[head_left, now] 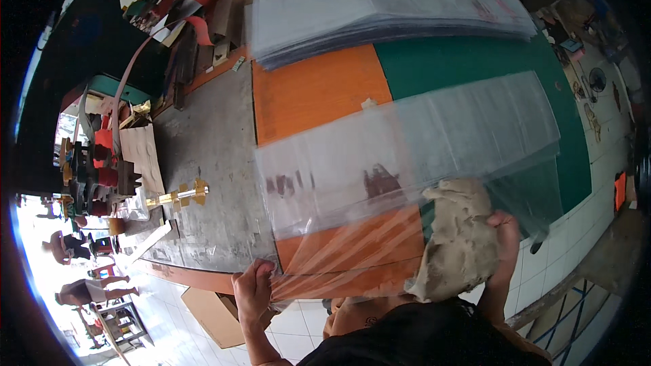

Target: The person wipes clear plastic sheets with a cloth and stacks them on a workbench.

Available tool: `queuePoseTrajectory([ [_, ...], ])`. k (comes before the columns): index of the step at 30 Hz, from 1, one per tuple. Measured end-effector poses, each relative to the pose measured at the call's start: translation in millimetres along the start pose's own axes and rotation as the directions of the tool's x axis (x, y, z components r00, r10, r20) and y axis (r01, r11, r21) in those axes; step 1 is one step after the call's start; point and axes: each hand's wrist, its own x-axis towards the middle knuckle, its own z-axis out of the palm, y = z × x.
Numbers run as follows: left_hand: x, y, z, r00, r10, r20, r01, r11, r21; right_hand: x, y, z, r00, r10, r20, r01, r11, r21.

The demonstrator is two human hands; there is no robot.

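Observation:
A clear plastic sheet is stretched over the near edge of the table, on top of a flat stack of clear plastic sheets. My left hand is closed on the near left corner of the top sheet, pulling its edge into creases. A crumpled beige wad, which looks like a rag, is in my right hand. My fingers curl around the wad's right side; whether they also pinch the sheet is hidden. At the stack's right, loose film hangs past the table's edge.
A thicker pile of plastic sheets lies at the far side, over orange and green table panels. To the left is a grey tabletop with a gold-coloured strip. Machinery stands further left. A cardboard box sits below.

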Motion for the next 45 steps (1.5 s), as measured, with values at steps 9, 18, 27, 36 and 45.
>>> queuePoseTrajectory([
  [9, -21, -35, -12, 0.996, 0.094, 0.006, -0.095, 0.991, 0.090, 0, -49, -39, 0.902, -0.397, -0.171, 0.333, 0.890, -0.312],
  [18, -17, -65, -29, 0.987, 0.066, -0.147, -0.059, 0.997, 0.057, 7, -75, -52, 0.747, -0.658, -0.094, 0.606, 0.732, -0.310],
  [27, 59, -7, -27, 0.958, 0.034, -0.284, 0.151, 0.784, 0.602, 33, -45, -17, 0.673, -0.738, -0.053, 0.721, 0.670, -0.179],
  [36, 125, 183, 105, 0.479, 0.853, 0.208, -0.877, 0.472, 0.088, 38, -27, 1, 0.691, -0.723, 0.026, 0.712, 0.672, -0.204],
  [45, 163, 242, 212, 0.444, 0.844, 0.301, -0.610, 0.531, -0.589, 38, -12, 4, 0.780, -0.613, 0.126, 0.621, 0.783, -0.032],
])
